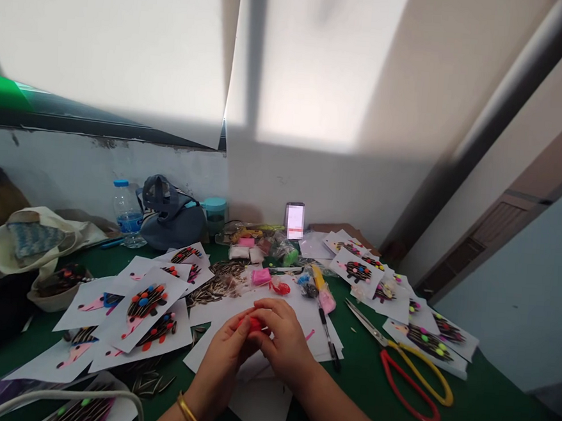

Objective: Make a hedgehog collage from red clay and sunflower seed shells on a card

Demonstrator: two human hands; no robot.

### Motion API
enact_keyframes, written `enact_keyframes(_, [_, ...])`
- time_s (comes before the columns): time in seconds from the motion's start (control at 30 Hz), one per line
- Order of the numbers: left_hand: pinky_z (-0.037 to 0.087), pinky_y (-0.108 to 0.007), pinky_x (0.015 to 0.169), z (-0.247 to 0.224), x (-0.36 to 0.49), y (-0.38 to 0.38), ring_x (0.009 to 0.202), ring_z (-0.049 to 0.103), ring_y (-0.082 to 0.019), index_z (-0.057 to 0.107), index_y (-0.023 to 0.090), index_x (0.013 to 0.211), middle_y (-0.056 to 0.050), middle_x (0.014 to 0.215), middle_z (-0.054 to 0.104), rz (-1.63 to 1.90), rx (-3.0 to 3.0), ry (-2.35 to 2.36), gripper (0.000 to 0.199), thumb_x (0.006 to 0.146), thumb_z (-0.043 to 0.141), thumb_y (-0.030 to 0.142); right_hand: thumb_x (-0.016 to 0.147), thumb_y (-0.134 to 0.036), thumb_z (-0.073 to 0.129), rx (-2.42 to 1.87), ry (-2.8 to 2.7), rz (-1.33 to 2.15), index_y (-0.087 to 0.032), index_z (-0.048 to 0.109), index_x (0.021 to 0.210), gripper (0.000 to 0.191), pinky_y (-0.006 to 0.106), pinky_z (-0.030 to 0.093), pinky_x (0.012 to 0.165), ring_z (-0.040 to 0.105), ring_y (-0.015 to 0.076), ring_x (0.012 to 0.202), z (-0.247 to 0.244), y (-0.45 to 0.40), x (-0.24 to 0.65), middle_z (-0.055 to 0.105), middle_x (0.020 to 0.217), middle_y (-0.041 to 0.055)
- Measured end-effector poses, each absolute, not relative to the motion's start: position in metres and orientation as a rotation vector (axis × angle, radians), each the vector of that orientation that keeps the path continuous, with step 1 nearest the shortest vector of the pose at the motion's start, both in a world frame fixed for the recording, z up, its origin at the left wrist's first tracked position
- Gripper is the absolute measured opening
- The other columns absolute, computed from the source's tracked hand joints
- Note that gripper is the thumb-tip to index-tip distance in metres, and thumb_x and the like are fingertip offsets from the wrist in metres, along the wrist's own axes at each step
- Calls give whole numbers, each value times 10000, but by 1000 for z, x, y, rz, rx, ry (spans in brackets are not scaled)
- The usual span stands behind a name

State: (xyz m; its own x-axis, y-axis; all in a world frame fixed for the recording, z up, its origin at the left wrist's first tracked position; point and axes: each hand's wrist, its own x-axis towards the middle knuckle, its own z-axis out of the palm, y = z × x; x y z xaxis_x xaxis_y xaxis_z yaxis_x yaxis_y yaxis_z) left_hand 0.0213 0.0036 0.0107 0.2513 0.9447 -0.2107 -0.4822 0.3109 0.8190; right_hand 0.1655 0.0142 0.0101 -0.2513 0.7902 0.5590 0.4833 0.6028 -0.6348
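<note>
Hands (282, 342) cupped together — red lump (255, 325) between them.

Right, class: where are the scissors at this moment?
In the head view, the scissors lie right of centre on the green tabletop, between the black pen and the right-hand picture cards.

Bare green worktop (356, 386) made a side lane between the right hand (285, 340) and the open-handled scissors (383, 339), with the pen (329, 336) along its inner edge and overlapping right-hand cards (356, 271) closing its far end. Straight ahead was cluttered: pink lump (261, 276), red packet (280, 289), then the upright phone (294, 223) near the wall. Left of the left hand (223, 351), stacked cards (142, 310) and the seed heap (215, 286) covered most surface, passable only from above, with the bottle (129, 218) standing tall behind.
</note>
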Motion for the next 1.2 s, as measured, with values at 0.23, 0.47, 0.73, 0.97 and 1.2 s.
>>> enact_keyframes(0.23, [436,-223,662,8,19,7,842,591,-152,699,184,976,-66,977,682,1081,811,978,346,803,673,482,883,-229,620,-1026,-1826,448,-226,634,1077,194,359,468,876,595,214,977,8,15,166,678,1038,59])
enact_keyframes(0.47, [414,-217,599,9,19,9,639,513,-109,690,150,827,-21,739,643,1193,790,1024,315,741,737,449,898,-220,615,-998,-1845,427,-229,674,1064,177,353,475,833,589,207,917,13,15,168,687,945,51])
enact_keyframes(0.73, [491,-255,696,16,18,7,783,641,-150,656,192,935,-60,958,722,1149,551,876,298,766,726,427,840,-434,682,-957,-1665,619,-221,692,1040,293,316,513,766,600,185,835,6,21,170,620,933,48])
enact_keyframes(0.97, [470,-206,596,9,24,5,648,615,-109,659,188,1004,2,758,678,1120,501,846,335,697,778,254,823,-630,597,-827,-1857,640,-254,688,1129,493,328,509,753,565,193,808,8,8,159,573,858,41])
enact_keyframes(1.2, [512,-307,814,17,28,-5,926,653,-193,693,189,1005,-75,1042,698,981,522,660,228,808,679,303,885,-461,596,-1051,-1851,326,-283,585,1289,442,480,405,1021,470,290,1200,5,12,167,489,1270,109])
